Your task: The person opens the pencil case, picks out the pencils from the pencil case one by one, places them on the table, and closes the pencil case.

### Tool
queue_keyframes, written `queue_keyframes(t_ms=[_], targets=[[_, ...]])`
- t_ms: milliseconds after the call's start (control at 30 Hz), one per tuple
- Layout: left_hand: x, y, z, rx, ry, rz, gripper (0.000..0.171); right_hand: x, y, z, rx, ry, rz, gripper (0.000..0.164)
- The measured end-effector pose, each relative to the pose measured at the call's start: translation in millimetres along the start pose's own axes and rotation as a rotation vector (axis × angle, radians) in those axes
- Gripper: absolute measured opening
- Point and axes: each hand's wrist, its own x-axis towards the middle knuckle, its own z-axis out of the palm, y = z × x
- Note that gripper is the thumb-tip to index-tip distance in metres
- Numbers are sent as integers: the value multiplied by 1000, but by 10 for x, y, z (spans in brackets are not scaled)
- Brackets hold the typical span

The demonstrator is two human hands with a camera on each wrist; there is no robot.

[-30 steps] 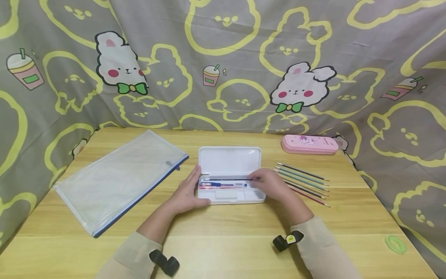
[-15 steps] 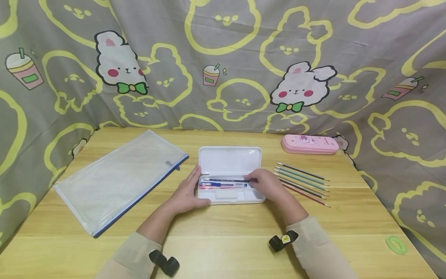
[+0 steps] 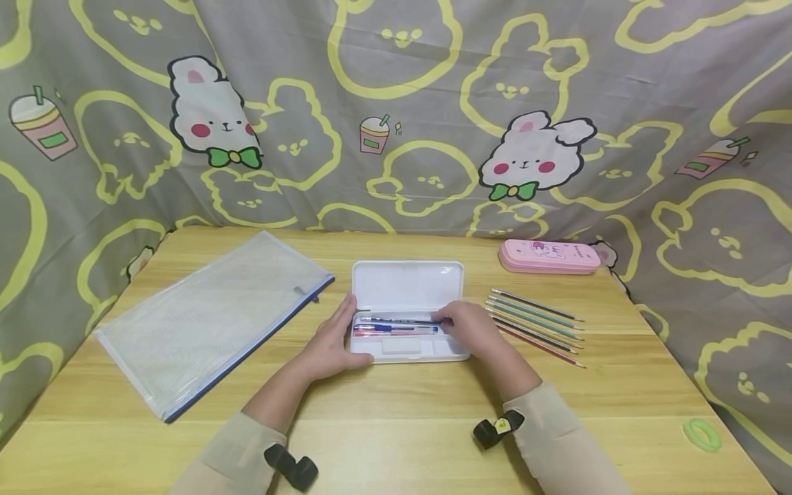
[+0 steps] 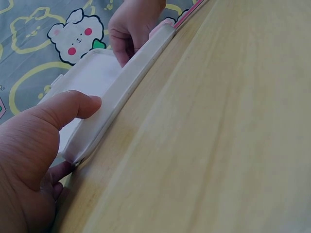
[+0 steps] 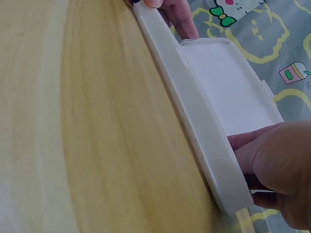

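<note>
A white pencil case [image 3: 408, 284] lies with its lid up in the middle of the table. My left hand [image 3: 330, 347] holds its left end, thumb against the front wall and fingers along the side. My right hand [image 3: 471, 326] reaches into the right end and pinches a dark pencil [image 3: 396, 320] lying along the back of the tray; the pencil's right end is hidden by the fingers. In front of that pencil lie a blue pen [image 3: 374, 328], a reddish pen [image 3: 370, 333] and a white eraser [image 3: 401, 346]. The right wrist view shows the right hand's fingers inside the case wall.
Several pencils [image 3: 538, 317] lie fanned to the right of the case. Behind them is a pink pencil case [image 3: 549, 256]. A clear zip pouch [image 3: 216, 323] with a blue edge covers the left side. A green ring [image 3: 702, 434] lies near the right edge.
My right hand has shifted slightly left over the case's right end, with the dark pencil at its fingers. My left hand has stayed in place.
</note>
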Motion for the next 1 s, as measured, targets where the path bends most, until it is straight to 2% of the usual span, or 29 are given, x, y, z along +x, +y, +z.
queue_keyframes(t_ms=[200,600,867,1000], targets=[[-5,-11,8,5,0,3,119,-21,49,-1,51,-5,-48,24],[-7,-5,5,-3,3,3,119,-137,193,-141,211,-8,-64,25],[-5,-9,0,-7,-2,-5,119,-353,385,-274,256,85,-74,23],[0,-9,-4,-5,-6,-3,119,-511,552,-334,250,110,-30,23]])
